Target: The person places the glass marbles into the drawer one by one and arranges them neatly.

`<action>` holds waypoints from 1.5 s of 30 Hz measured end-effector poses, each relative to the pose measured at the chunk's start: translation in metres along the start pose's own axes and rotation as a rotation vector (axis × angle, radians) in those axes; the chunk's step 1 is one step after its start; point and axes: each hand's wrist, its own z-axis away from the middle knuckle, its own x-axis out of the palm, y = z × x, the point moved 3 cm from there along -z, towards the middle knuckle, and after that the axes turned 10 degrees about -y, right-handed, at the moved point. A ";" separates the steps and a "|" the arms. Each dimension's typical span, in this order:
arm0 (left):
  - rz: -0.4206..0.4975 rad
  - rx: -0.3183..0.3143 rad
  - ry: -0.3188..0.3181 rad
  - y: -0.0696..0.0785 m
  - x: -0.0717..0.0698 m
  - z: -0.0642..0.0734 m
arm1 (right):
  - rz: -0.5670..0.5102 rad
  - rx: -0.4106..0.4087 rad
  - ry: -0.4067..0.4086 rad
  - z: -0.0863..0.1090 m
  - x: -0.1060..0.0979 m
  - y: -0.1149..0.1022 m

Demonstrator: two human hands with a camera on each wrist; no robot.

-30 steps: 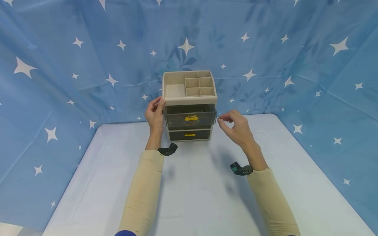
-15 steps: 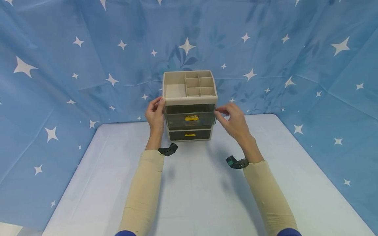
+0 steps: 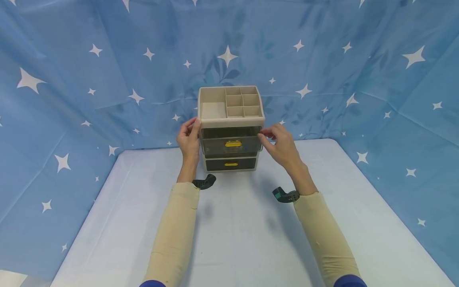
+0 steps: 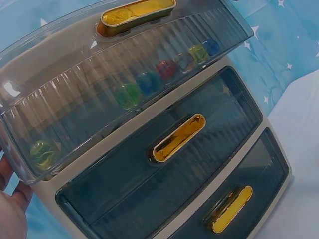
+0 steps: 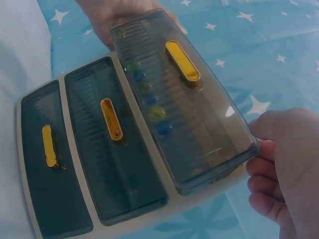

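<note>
A beige desktop drawer organizer [image 3: 231, 122] stands at the back of the table, its smoky clear top drawer [image 3: 215, 148] pulled out. My left hand [image 3: 189, 140] holds the organizer's upper left corner, thumb on the front edge. My right hand [image 3: 282, 146] is at the drawer's right rim with thumb and index finger close together; the other fingers [image 5: 264, 185] are curled. The drawer hides those fingertips in the right wrist view, and I cannot tell what they hold. Through the drawer show several coloured glass marbles, such as a green marble [image 4: 128, 95] and a blue marble [image 5: 163, 128].
Below, the middle drawer [image 4: 124, 169] and bottom drawer [image 3: 215, 164] are closed, each with a gold handle. An open divided tray [image 3: 213, 108] forms the organizer's top. The white tabletop [image 3: 229, 223] extends toward me, and a blue star-patterned curtain [image 3: 161, 71] hangs close behind.
My right hand has moved left and slightly up, from beside the drawer to its right rim. A tiny item showed at its fingertips one second ago. The left hand and organizer stay put.
</note>
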 end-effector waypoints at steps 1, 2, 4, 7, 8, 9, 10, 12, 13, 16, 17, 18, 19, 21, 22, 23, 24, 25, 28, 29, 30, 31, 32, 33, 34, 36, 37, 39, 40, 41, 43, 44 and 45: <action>0.001 0.000 -0.002 0.000 0.000 0.000 | -0.001 0.003 -0.002 0.000 0.000 0.000; 0.002 0.002 -0.004 0.000 0.000 0.000 | -0.001 0.005 -0.003 0.000 0.000 0.000; 0.003 0.004 -0.006 0.000 0.000 0.000 | -0.001 0.008 -0.004 0.000 0.000 -0.001; 0.006 0.008 -0.005 0.000 0.000 0.000 | -0.002 0.010 -0.005 0.001 -0.001 -0.002; 0.005 0.008 -0.005 0.000 0.000 0.000 | -0.002 0.010 -0.004 0.001 0.000 -0.002; 0.005 0.008 -0.004 0.000 0.000 0.000 | -0.001 0.010 -0.003 0.001 0.000 -0.002; 0.004 0.008 -0.004 0.000 0.000 0.000 | 0.000 0.009 -0.002 0.002 0.000 -0.002; 0.006 0.008 -0.001 0.000 0.000 0.000 | 0.000 0.008 0.000 0.002 0.000 -0.003; 0.007 0.009 -0.001 0.000 0.000 0.000 | 0.001 0.006 0.001 0.002 0.000 -0.003; 0.011 0.012 0.000 0.000 0.000 0.000 | 0.005 0.005 0.003 0.003 0.000 -0.003; 0.011 0.015 0.002 -0.001 0.000 -0.001 | 0.005 0.006 0.002 0.003 0.000 -0.002; 0.011 0.017 0.003 -0.001 0.000 -0.001 | 0.006 0.006 0.002 0.003 0.000 -0.002; 0.009 0.018 0.002 -0.001 0.000 -0.001 | 0.007 0.005 0.002 0.003 0.000 -0.002; 0.004 0.019 0.000 -0.001 0.000 -0.001 | 0.008 0.009 -0.001 0.003 0.000 -0.001; 0.002 0.019 -0.001 -0.002 0.000 -0.001 | 0.007 0.012 -0.004 0.003 0.000 -0.001; -0.002 0.020 -0.001 -0.002 0.000 -0.001 | 0.006 0.014 -0.006 0.003 0.000 -0.001; -0.003 0.019 -0.002 -0.002 0.000 -0.002 | 0.005 0.016 -0.008 0.003 0.000 -0.001; -0.004 0.017 -0.003 -0.002 0.000 -0.001 | 0.003 0.017 -0.009 0.003 0.000 -0.001; -0.014 0.011 -0.002 0.001 0.000 -0.001 | 0.000 0.014 -0.014 0.003 0.000 -0.002; -0.019 0.008 -0.003 0.003 0.001 0.000 | 0.000 0.008 -0.014 0.004 0.000 -0.002; -0.026 0.002 -0.004 0.002 0.000 -0.001 | 0.001 0.001 -0.014 0.004 0.000 -0.002; -0.036 -0.002 -0.006 0.002 0.000 -0.002 | 0.001 -0.008 -0.013 0.004 0.000 -0.002; -0.041 -0.006 -0.009 0.000 -0.001 -0.003 | 0.001 -0.016 -0.011 0.005 0.001 -0.002; -0.049 -0.011 -0.012 -0.003 -0.002 -0.005 | 0.000 -0.024 -0.008 0.005 0.001 -0.002; -0.051 -0.014 -0.016 -0.007 -0.003 -0.007 | 0.002 -0.031 -0.005 0.005 0.001 -0.002; -0.057 -0.021 -0.026 -0.013 -0.005 -0.011 | 0.008 -0.040 0.002 0.005 0.002 -0.001; -0.057 -0.024 -0.031 -0.015 -0.006 -0.012 | 0.009 -0.042 0.007 0.005 0.002 -0.001; -0.060 -0.034 -0.039 -0.019 -0.008 -0.014 | 0.010 -0.040 0.009 0.005 0.003 -0.001; -0.061 -0.039 -0.043 -0.019 -0.008 -0.014 | 0.012 -0.038 0.011 0.005 0.003 -0.001; -0.065 -0.044 -0.046 -0.018 -0.008 -0.013 | 0.011 -0.036 0.012 0.005 0.003 -0.001; -0.089 -0.059 -0.045 -0.018 -0.008 -0.013 | 0.010 -0.033 0.013 0.005 0.003 -0.001; -0.105 -0.066 -0.045 -0.017 -0.008 -0.011 | 0.011 -0.031 0.013 0.006 0.003 -0.001; -0.130 -0.074 -0.044 -0.015 -0.008 -0.010 | 0.013 -0.031 0.014 0.005 0.003 -0.001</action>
